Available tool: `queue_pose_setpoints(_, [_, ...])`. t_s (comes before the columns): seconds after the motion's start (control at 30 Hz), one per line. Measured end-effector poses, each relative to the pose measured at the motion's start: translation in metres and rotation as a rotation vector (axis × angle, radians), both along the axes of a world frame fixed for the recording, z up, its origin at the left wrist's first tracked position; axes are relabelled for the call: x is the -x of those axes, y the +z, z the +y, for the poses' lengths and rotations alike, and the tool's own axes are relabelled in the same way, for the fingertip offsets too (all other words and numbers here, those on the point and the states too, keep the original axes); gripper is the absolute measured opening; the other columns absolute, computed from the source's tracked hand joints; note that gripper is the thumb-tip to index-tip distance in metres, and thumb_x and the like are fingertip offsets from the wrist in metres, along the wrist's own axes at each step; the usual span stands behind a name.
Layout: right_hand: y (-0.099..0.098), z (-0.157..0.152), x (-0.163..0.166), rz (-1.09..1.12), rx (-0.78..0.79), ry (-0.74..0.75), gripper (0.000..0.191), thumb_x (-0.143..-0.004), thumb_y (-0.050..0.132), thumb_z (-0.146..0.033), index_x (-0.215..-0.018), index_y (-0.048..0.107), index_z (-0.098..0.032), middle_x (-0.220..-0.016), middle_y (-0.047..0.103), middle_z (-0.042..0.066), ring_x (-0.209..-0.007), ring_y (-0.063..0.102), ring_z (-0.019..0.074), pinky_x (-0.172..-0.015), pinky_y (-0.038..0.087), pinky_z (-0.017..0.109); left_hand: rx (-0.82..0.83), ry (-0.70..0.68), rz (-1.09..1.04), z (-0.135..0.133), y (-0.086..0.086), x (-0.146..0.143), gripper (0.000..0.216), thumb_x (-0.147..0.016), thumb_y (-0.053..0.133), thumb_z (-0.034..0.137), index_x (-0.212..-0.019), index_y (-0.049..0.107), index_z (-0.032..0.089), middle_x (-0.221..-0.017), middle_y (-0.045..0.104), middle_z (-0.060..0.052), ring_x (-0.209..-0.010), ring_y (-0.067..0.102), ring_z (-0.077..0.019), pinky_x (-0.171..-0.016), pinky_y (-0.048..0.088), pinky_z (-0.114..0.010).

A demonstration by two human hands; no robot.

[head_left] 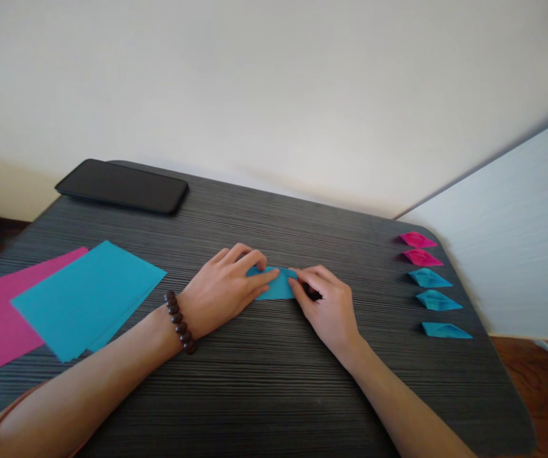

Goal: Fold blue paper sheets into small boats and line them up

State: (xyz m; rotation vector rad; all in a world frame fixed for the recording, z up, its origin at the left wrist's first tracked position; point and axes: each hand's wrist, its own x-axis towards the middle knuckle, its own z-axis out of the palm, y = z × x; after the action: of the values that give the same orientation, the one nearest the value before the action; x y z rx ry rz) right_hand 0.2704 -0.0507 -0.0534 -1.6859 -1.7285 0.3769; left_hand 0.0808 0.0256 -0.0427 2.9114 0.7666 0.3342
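A folded piece of blue paper (278, 287) lies flat on the dark table between my two hands. My left hand (229, 280), with a dark bead bracelet (180, 322) at the wrist, rests over the paper's left part, its fingers apart and the index fingertip on the paper. At the right end, my right hand (328, 302) pinches the paper's edge between thumb and fingers. Part of the paper's left side is hidden under my left fingers.
Blue sheets (90, 299) overlap pink paper (4, 305) at the left. A flat black tray-like object (124, 184) lies at the back left. Down the right edge of the table (264, 394) runs a row of folded paper boats, pink (417, 240) and blue (429, 278). A wall (274, 95) stands behind.
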Motion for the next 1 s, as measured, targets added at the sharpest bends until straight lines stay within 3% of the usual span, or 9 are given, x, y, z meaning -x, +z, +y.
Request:
queue_pose_setpoints(0.37, [0.001,0.005,0.003,-0.055,0.008,-0.131,0.011,-0.080,0.057,-0.022,-0.076,0.067,-0.019,-0.067,0.062,0.000,-0.057,0.054,0.0120,-0.057,0.044,0.026,0.005,-0.025,-0.004,0.001,0.000,0.003,0.030,-0.092,0.042,0.031,-0.119,0.055,0.031,-0.106,0.055,-0.005,-0.099,0.045,-0.0226,-0.081,0.044,-0.039])
queue_pose_setpoints(0.6, [-0.005,-0.006,-0.003,-0.185,-0.075,0.139,0.026,-0.087,0.048,-0.018,-0.107,0.064,-0.022,-0.092,0.063,0.005,-0.082,0.058,0.0157,-0.075,0.049,0.031,-0.007,-0.017,-0.020,0.002,0.001,0.002,0.028,-0.090,0.046,0.030,-0.116,0.058,0.027,-0.105,0.056,-0.006,-0.099,0.046,-0.0223,-0.082,0.045,-0.039])
queue_pose_setpoints(0.77, [0.000,-0.011,-0.012,-0.323,-0.073,0.312,0.038,-0.087,0.046,-0.013,-0.123,0.054,-0.024,-0.101,0.061,0.007,-0.088,0.055,0.0178,-0.076,0.050,0.034,0.008,-0.035,-0.052,0.004,-0.001,0.004,0.028,-0.091,0.045,0.032,-0.114,0.059,0.027,-0.104,0.057,-0.005,-0.100,0.047,-0.0224,-0.081,0.045,-0.038])
queue_pose_setpoints(1.0, [0.003,-0.011,-0.014,-0.456,-0.062,0.366,0.037,-0.089,0.043,-0.013,-0.123,0.054,-0.021,-0.104,0.060,0.009,-0.086,0.053,0.0185,-0.074,0.049,0.035,0.011,-0.042,-0.099,0.005,-0.004,0.006,0.033,-0.090,0.045,0.033,-0.120,0.055,0.022,-0.104,0.059,-0.005,-0.099,0.049,-0.0210,-0.085,0.046,-0.037])
